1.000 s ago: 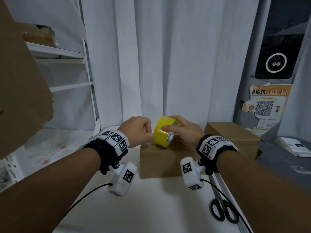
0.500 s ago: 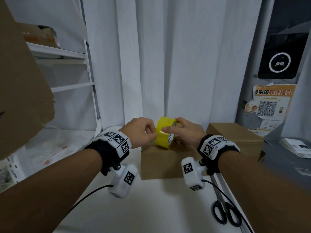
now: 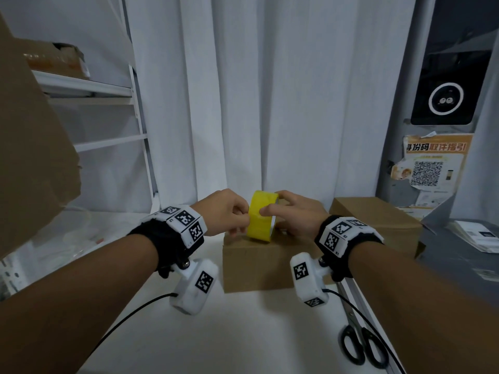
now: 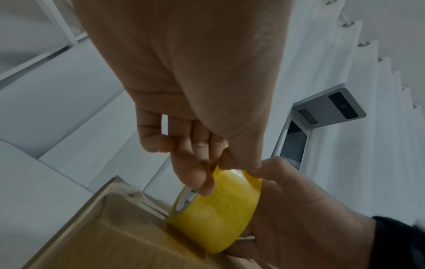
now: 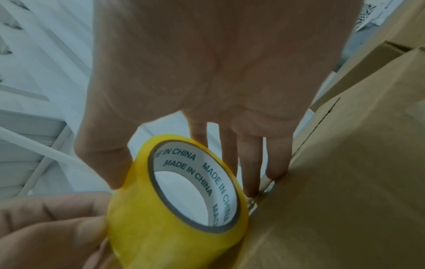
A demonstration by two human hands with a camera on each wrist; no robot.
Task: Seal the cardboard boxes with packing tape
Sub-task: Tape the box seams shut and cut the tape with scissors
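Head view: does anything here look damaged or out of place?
Mostly tidy. One oddity: the brown cardboard box on the white shelf, upper left, looks torn and crumpled at its top. The black-handled scissors lie near the white table's right edge.

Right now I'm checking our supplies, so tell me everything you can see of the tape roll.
The tape roll is glossy yellow on a white core printed MADE IN CHINA. It stands on edge atop the near cardboard box. The right hand holds it by thumb and finger; the left hand pinches at its outer face.
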